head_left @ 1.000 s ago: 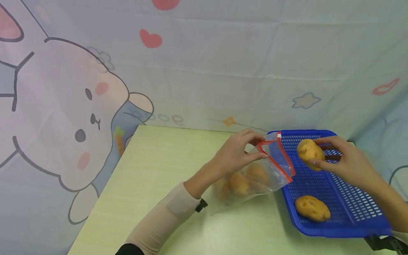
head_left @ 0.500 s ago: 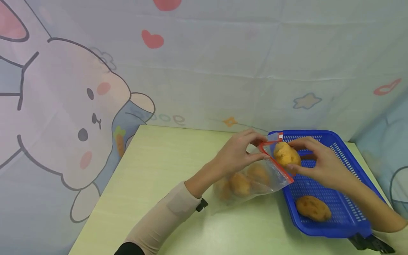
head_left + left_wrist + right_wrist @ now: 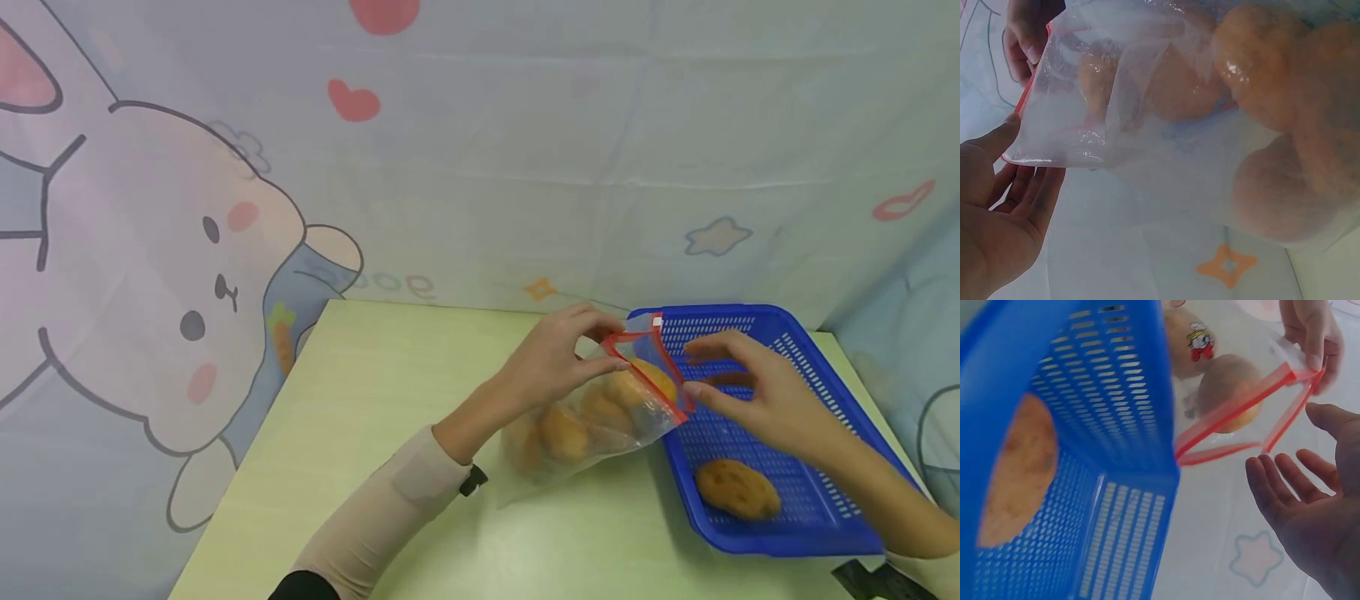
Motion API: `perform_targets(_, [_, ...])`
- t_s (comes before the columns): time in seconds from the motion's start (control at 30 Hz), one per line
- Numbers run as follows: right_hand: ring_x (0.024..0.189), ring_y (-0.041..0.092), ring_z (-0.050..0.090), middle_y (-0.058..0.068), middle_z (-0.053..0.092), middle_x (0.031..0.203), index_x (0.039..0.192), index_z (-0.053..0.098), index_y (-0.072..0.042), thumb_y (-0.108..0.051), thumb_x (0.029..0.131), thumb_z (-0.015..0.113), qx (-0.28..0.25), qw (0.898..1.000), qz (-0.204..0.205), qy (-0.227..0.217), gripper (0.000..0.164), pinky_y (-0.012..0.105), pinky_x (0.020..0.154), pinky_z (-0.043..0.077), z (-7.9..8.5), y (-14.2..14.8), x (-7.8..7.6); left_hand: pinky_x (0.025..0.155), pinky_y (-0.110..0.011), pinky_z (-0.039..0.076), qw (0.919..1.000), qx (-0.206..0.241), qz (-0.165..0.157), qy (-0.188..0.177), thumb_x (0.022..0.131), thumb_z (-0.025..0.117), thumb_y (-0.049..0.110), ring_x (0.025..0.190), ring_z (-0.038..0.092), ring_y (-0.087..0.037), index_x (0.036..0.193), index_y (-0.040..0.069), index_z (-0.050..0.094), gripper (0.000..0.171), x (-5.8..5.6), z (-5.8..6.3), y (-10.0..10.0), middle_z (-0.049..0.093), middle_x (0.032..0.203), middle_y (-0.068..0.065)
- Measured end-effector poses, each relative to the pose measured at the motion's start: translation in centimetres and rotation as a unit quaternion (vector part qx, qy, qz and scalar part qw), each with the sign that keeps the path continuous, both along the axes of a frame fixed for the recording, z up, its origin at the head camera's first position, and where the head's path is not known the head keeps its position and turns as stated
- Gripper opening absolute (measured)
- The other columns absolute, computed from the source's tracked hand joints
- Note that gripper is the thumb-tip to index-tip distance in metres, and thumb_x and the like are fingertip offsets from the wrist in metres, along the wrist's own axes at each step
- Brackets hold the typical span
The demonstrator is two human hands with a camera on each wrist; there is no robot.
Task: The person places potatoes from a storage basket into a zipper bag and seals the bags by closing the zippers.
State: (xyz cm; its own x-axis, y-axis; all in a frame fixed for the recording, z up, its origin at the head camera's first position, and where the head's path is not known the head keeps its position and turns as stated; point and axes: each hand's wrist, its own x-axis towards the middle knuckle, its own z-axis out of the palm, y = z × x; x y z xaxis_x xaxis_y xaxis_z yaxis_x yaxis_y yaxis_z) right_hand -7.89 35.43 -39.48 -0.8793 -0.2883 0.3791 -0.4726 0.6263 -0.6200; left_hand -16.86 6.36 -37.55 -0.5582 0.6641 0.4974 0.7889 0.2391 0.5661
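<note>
My left hand (image 3: 558, 354) pinches the red-edged mouth of a clear zip bag (image 3: 547, 479), thumb on one side and fingers on the other. The bag leans on the table with several potatoes (image 3: 566, 432) inside; one potato (image 3: 654, 379) lies just within the mouth. At the mouth's right side, my right hand (image 3: 757, 392) hovers over the basket with its fingers spread and nothing in them. In the right wrist view the fingertips (image 3: 1255, 467) are right at the bag's red edge (image 3: 1285, 425). A single potato (image 3: 738, 490) rests in the blue basket (image 3: 693, 517).
The basket stands at the table's right side, its left rim close beside the bag. Behind the pale green table (image 3: 405, 358) hangs a printed cloth (image 3: 487, 167). A dark cable (image 3: 926, 433) shows at the far right.
My right hand has carried a potato left from over the basket into the bag's mouth and let it go. The left hand has kept its grip on the bag.
</note>
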Motion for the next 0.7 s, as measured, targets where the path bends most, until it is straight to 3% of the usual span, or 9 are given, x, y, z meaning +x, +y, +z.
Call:
perform_targets(0.23, [0.099, 0.009, 0.068, -0.002, 0.072, 0.114, 0.122, 0.07, -0.011, -0.008, 0.086, 0.089, 0.094, 0.995, -0.004, 0.025, 0.041, 0.016, 0.08, 0.058, -2.2, 3.0, 1.1, 0.09, -0.028, 0.058, 1.0, 0.007, -0.004, -0.005, 0.09, 0.088, 0.02, 0.103, 0.068, -0.009, 0.125, 0.006, 0.073, 0.041, 0.0, -0.1, 0.0, 0.071, 0.114, -0.001])
perform_targets(0.33, [0.098, 0.013, 0.069, -0.002, 0.073, 0.113, 0.122, 0.07, -0.01, -0.014, 0.086, 0.091, 0.126, 0.992, 0.002, 0.003, 0.042, 0.024, 0.079, 0.061, -3.9, 4.4, 1.7, 0.089, -0.025, 0.058, 1.0, 0.005, -0.003, -0.003, 0.09, 0.088, 0.021, 0.102, 0.067, -0.006, 0.124, 0.006, 0.073, 0.04, -0.1, -0.2, 0.1, 0.07, 0.114, 0.0])
perform_targets(0.47, [0.1, 0.012, 0.068, 0.001, 0.073, 0.117, 0.124, 0.07, -0.009, -0.027, 0.086, 0.092, 0.147, 0.987, 0.016, -0.066, 0.047, 0.032, 0.078, 0.062, -6.3, 5.8, 2.7, 0.09, -0.026, 0.058, 1.0, 0.003, -0.003, -0.002, 0.091, 0.087, 0.022, 0.102, 0.067, -0.005, 0.124, 0.007, 0.073, 0.039, -0.1, -0.4, 0.2, 0.07, 0.113, 0.001])
perform_targets(0.57, [0.102, 0.01, 0.065, 0.0, 0.071, 0.119, 0.127, 0.069, -0.009, -0.038, 0.085, 0.091, 0.161, 0.98, 0.033, -0.116, 0.055, 0.033, 0.08, 0.061, -7.6, 6.5, 3.6, 0.09, -0.027, 0.059, 0.9999, 0.008, -0.005, -0.005, 0.091, 0.088, 0.022, 0.102, 0.068, -0.007, 0.124, 0.007, 0.073, 0.04, 0.0, -0.5, 0.3, 0.07, 0.112, 0.0])
perform_targets(0.7, [0.103, 0.006, 0.061, -0.005, 0.067, 0.12, 0.128, 0.068, -0.012, -0.044, 0.085, 0.09, 0.178, 0.972, 0.056, -0.146, 0.058, 0.032, 0.081, 0.057, -8.7, 6.9, 4.4, 0.089, -0.025, 0.058, 0.9999, 0.014, -0.003, -0.009, 0.09, 0.088, 0.021, 0.101, 0.069, -0.009, 0.124, 0.007, 0.073, 0.04, 0.0, -0.5, 0.3, 0.071, 0.112, 0.001])
